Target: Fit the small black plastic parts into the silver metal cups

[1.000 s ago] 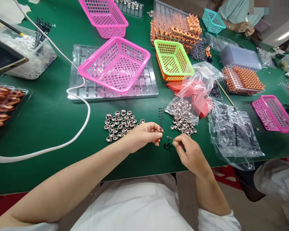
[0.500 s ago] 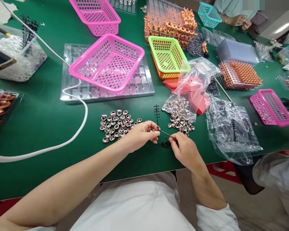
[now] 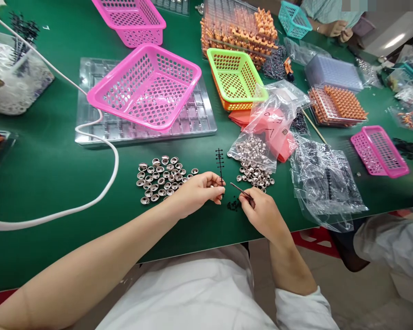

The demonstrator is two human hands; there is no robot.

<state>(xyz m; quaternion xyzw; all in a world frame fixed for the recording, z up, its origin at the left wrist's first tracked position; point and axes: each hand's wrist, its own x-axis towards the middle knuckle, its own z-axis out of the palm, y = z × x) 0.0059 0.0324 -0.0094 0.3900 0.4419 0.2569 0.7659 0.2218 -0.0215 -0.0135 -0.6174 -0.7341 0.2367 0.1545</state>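
Observation:
Pinched in the fingers of my left hand [image 3: 201,191] is a black plastic sprue [image 3: 220,160], a thin stem with short side branches that stands up from the fingertips. My right hand [image 3: 263,211] grips slim metal tweezers [image 3: 241,190], their tip pointing left toward the sprue but apart from it. Beneath the tweezers lies a small heap of tiny black pieces [image 3: 233,203]. Several silvery cup-shaped metal parts [image 3: 161,180] are spread left of my left hand. Smaller silvery metal rings [image 3: 253,172] spill from a clear bag beyond my right hand.
A pink basket [image 3: 147,87] rests on a clear tray [image 3: 206,123]. Behind the rings stands a green basket [image 3: 237,75]. Plastic bags [image 3: 326,178] lie at right, near another pink basket [image 3: 378,151]. A white cable [image 3: 115,169] curves across the left. A co-worker's hands [image 3: 337,30] show at the far right.
The whole view has shifted slightly, so things sit a little further left. The tweezer tip is a bit further from the sprue. Both hands keep their holds.

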